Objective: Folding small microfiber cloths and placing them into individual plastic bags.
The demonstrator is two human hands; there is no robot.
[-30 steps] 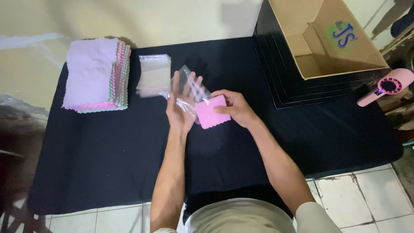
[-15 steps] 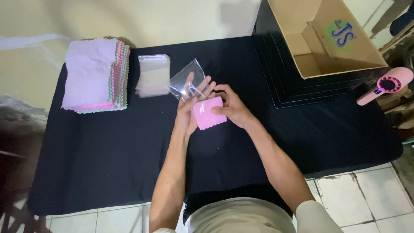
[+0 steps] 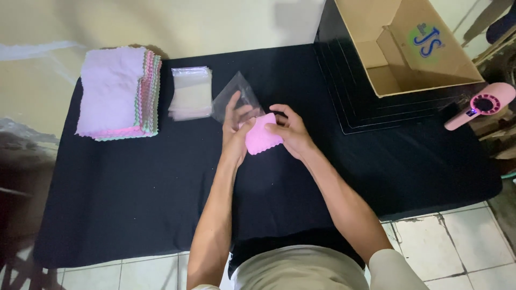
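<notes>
Two hands meet near the middle of a black-covered surface (image 3: 134, 204), working one item between them. Findings, left to right.

Far left: a stack of folded cloths (image 3: 118, 92), lilac on top with pink and green edges showing, lies flat on the surface. Just beside it on the right sits a small pile of clear bags (image 3: 191, 92), well apart from the hands.

Centre: the left hand (image 3: 236, 131) holds a clear plastic bag (image 3: 234, 96), fingers raised and lying against the film; the bag tilts up and away from the person. The right hand (image 3: 287, 131) is closed on a folded pink cloth (image 3: 260, 138), thumb and fingers pinching its upper right edge. The cloth lies between the two hands, touching both, with its upper end at the mouth of the bag. Whether any part is already inside cannot be told.

Right: a stack of black trays (image 3: 365, 107) carries an open cardboard box (image 3: 408, 48). At the far right edge lies a pink handheld fan (image 3: 478, 107).
</notes>
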